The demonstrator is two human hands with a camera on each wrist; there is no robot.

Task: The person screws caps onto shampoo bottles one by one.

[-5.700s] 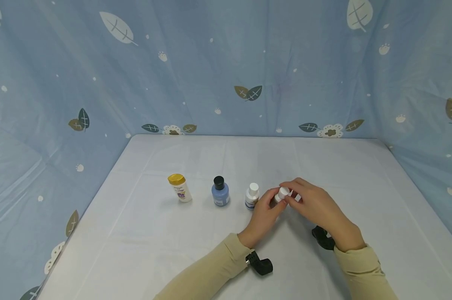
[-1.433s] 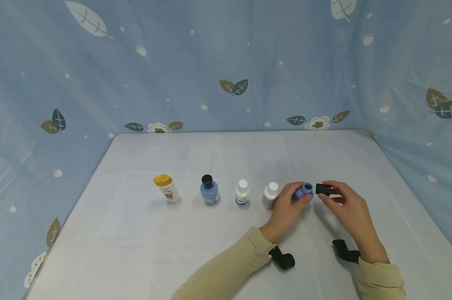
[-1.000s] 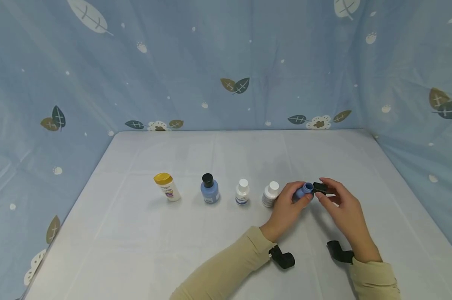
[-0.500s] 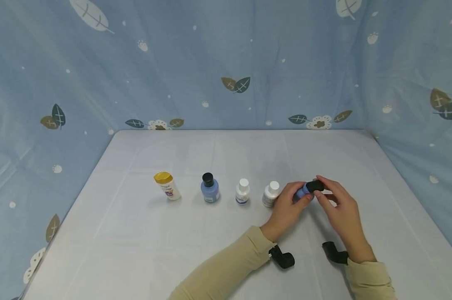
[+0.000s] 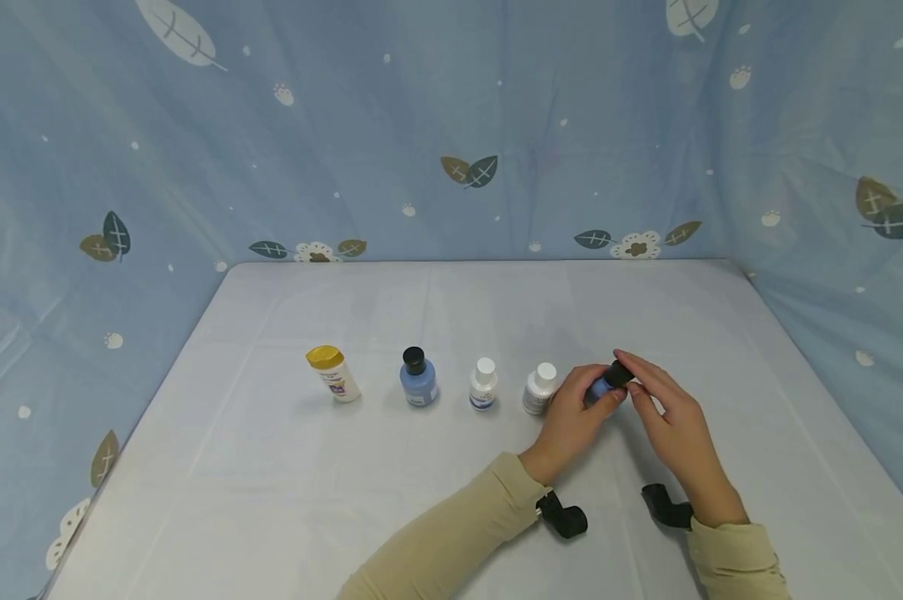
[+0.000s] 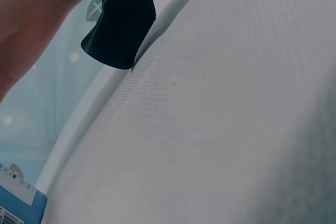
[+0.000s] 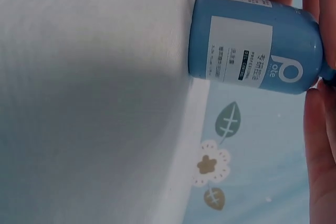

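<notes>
My left hand [image 5: 577,412] grips a small blue bottle [image 5: 599,388] at the right end of a row of bottles. The bottle's label with white lettering faces the right wrist view, where its black cap is mostly cut off at the edge. My right hand [image 5: 672,421] has thumb and fingertips around the black cap [image 5: 618,374], which sits on the bottle's neck. Only a corner of the blue bottle [image 6: 32,207], with a barcode, shows in the left wrist view. Right beside the left hand stands a white-capped bottle [image 5: 539,388].
Further left along the white table [image 5: 271,500] stand another white bottle [image 5: 484,385], a blue bottle with a black cap [image 5: 418,382] and a white bottle with a yellow cap [image 5: 334,374]. A blue leaf-patterned curtain [image 5: 309,125] rises behind. Black camera mounts [image 5: 665,506] hang from both wrists.
Earlier both hands were at a white-capped bottle; later the left held the uncapped blue one. The right hand has since moved left, bringing the black cap onto its neck.
</notes>
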